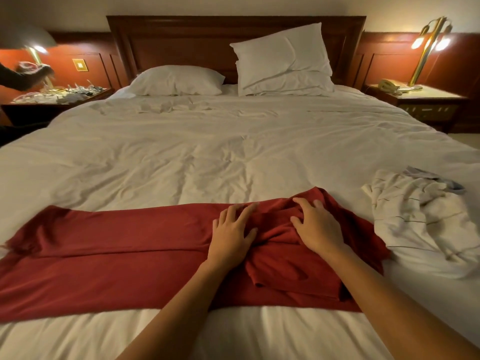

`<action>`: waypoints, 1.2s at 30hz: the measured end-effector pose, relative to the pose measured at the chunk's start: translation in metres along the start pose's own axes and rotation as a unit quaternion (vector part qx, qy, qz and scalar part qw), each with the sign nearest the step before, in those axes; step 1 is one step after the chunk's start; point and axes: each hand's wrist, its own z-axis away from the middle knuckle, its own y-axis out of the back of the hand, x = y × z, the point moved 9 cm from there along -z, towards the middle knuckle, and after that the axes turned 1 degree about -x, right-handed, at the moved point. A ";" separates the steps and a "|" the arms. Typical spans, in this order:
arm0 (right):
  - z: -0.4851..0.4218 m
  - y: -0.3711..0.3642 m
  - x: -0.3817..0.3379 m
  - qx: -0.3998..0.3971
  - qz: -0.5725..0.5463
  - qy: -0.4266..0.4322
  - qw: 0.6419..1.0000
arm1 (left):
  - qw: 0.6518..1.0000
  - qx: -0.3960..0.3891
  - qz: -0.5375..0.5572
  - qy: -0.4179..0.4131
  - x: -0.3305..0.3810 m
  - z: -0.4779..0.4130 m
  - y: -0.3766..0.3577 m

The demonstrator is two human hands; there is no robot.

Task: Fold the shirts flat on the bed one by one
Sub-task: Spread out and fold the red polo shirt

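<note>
Both hands, left hand [230, 236] and right hand [318, 227], press flat on the half-folded dark red cotton shirt [283, 255], gripping nothing; the crumpled white striped shirt [415, 219] waits unfolded.

no legible text, labels or signs

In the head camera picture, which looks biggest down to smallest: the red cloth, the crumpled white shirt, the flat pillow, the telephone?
1. red cloth
2. crumpled white shirt
3. flat pillow, though it lies farther away, so its true size is unsure
4. telephone
</note>
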 end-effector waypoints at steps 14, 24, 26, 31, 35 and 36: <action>-0.047 0.019 0.054 0.025 -0.029 -0.117 0.992 | 0.992 -0.095 -0.086 0.022 -0.008 0.000 -0.031; -0.050 0.022 0.078 0.045 -0.121 -0.151 0.980 | 0.992 -0.112 -0.053 0.027 -0.011 -0.003 -0.034; -0.045 0.031 0.061 0.065 -0.085 -0.117 0.987 | 0.993 -0.109 -0.041 0.030 -0.011 -0.001 -0.033; -0.002 0.035 0.005 0.051 -0.122 -0.030 0.991 | 0.995 -0.046 0.071 0.049 -0.016 -0.004 -0.018; 0.023 0.012 0.013 -0.073 -0.114 -0.083 0.987 | 0.973 0.018 0.208 0.100 -0.025 -0.001 -0.003; 0.025 0.013 0.011 -0.062 -0.131 -0.076 0.987 | 0.968 0.018 0.227 0.107 -0.026 0.001 -0.002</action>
